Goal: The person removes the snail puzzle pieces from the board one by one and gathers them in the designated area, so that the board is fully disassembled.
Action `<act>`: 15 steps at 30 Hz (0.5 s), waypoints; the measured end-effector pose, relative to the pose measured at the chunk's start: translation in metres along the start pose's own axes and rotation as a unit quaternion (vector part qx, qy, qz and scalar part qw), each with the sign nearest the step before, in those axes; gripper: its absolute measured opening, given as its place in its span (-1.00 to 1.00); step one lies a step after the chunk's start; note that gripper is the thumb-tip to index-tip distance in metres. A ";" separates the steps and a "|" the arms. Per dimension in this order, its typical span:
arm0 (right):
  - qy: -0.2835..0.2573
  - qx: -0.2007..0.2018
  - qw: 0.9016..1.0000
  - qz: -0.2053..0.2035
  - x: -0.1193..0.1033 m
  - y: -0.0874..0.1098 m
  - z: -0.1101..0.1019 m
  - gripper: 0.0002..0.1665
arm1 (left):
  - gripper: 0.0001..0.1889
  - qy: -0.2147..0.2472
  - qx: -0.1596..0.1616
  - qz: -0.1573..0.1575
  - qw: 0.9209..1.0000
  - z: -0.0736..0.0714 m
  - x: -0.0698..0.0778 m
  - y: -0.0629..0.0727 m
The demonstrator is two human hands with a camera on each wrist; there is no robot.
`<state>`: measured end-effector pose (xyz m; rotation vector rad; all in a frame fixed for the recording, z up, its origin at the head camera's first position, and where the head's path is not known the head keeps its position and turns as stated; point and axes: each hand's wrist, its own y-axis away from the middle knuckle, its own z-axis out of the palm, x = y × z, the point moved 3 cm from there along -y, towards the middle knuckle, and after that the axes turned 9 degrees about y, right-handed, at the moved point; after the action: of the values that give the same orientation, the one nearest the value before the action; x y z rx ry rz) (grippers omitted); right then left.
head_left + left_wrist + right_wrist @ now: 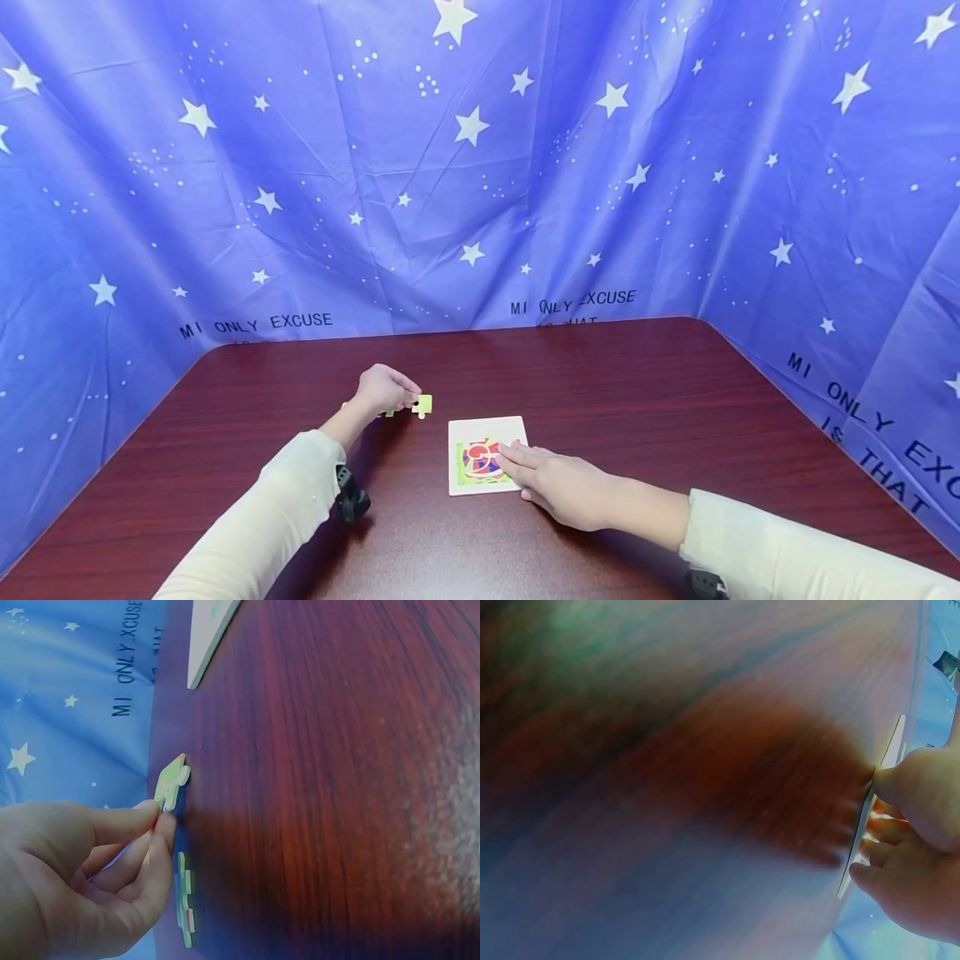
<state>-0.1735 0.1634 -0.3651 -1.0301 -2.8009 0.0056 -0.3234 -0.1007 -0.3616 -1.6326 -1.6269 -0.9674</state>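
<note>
Between thumb and fingertips, my left hand pinches a light green jigsaw puzzle piece. The left wrist view shows this puzzle piece tilted, its knob pointing to the side. Beneath and beside that hand, more jigsaw material lies on the table, partly hidden in the head view. To the right is a white-framed puzzle board with a red, blue and green picture. My right hand rests on the board's right side with fingers extended, covering part of the picture.
The dark red wooden table runs back to a blue star-patterned cloth that hangs around its far and side edges. A small black device is strapped at the left wrist, and another black device at the right.
</note>
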 end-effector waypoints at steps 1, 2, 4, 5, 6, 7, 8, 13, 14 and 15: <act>-0.001 0.000 1.000 -0.001 0.000 0.000 0.000 -0.45 | -0.91 -0.022 0.007 0.010 1.000 -0.001 0.001 0.000; -0.002 0.000 1.000 0.000 0.000 0.000 0.000 -0.45 | -0.92 -0.040 0.014 0.020 0.999 -0.001 0.002 0.000; -0.002 0.000 1.000 0.001 0.000 0.000 -0.001 -0.45 | -0.91 -0.081 0.024 0.045 0.995 -0.002 0.004 0.000; -0.002 0.000 1.000 0.001 0.000 0.000 -0.001 -0.45 | -0.91 -0.094 0.028 0.054 0.994 -0.002 0.005 0.001; -0.002 0.001 1.000 0.002 0.000 0.000 -0.001 -0.45 | -0.91 -0.106 0.032 0.062 0.992 -0.002 0.007 0.001; -0.002 0.001 1.000 0.002 0.000 0.000 -0.001 -0.45 | -0.90 -0.112 0.033 0.068 0.991 -0.002 0.008 0.001; -0.002 0.001 1.000 0.003 0.000 0.000 -0.001 -0.45 | -0.90 -0.115 0.033 0.071 0.990 -0.002 0.008 0.002; -0.005 -0.001 1.000 0.002 -0.001 0.000 -0.002 -0.45 | -0.91 -0.122 0.036 0.068 0.990 -0.002 0.010 0.003; -0.005 -0.001 1.000 0.002 -0.001 0.000 -0.002 -0.45 | -0.91 -0.124 0.036 0.067 0.989 -0.002 0.010 0.003; -0.005 -0.001 1.000 0.002 -0.001 0.000 -0.001 -0.45 | -0.92 -0.125 0.035 0.065 0.989 -0.001 0.009 0.003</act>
<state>-0.1726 0.1629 -0.3638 -1.0400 -2.8084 0.0073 -0.3205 -0.0970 -0.3526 -1.8444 -1.6697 -0.6525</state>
